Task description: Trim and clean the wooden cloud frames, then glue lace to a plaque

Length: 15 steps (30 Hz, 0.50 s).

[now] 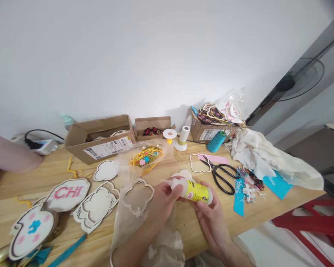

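A glue bottle (197, 190) with a yellow label lies sideways between both my hands above the wooden table (55, 168). My right hand (211, 218) wraps round its body from below. My left hand (163, 202) pinches its white cap end with thumb and fingers. Under my left hand lies sheer white lace fabric (133, 211) draped over a cloud-shaped wooden frame (138, 194). Black scissors (222, 174) lie just right of the bottle.
Cloud-shaped wooden cutouts (96, 204), one lettered "CHI" (68, 193), lie at the left. Cardboard boxes (100, 139) line the back edge, with thread spools (183, 138) and a teal cone (216, 141). White cloth (267, 157) and scraps sit at the right. Another person's arm (11, 155) enters far left.
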{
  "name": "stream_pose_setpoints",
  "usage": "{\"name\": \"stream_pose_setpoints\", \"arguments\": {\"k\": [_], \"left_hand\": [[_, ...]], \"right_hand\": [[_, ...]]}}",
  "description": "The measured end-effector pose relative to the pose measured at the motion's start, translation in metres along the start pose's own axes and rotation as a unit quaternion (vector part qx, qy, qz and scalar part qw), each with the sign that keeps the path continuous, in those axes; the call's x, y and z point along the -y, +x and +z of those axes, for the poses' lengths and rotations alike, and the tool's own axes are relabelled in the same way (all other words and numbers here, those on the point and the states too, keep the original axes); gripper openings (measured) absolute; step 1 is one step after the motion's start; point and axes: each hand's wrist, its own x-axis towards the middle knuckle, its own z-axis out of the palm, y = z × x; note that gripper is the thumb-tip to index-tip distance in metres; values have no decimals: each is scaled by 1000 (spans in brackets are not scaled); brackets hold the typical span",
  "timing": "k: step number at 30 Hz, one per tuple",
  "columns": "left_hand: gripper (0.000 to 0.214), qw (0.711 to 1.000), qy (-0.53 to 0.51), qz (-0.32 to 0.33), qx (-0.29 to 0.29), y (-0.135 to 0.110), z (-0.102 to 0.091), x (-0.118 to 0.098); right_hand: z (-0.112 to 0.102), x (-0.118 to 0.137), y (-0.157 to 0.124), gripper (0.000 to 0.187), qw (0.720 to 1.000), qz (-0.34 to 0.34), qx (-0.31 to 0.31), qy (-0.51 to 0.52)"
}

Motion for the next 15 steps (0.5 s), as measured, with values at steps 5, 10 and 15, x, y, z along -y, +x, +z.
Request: {"name": "stream_pose_setpoints", "arguments": {"k": [5,10,15], "left_hand": [[44,998,59,34,11,2,1,1],[65,906,399,139,21,12,-17,11],[80,806,572,137,60,19,-29,22]], "right_hand": [[12,3,13,35,989,52,51,132],[2,13,52,36,977,73,-14,200],[-5,24,87,30,972,83,-22,220]]}}
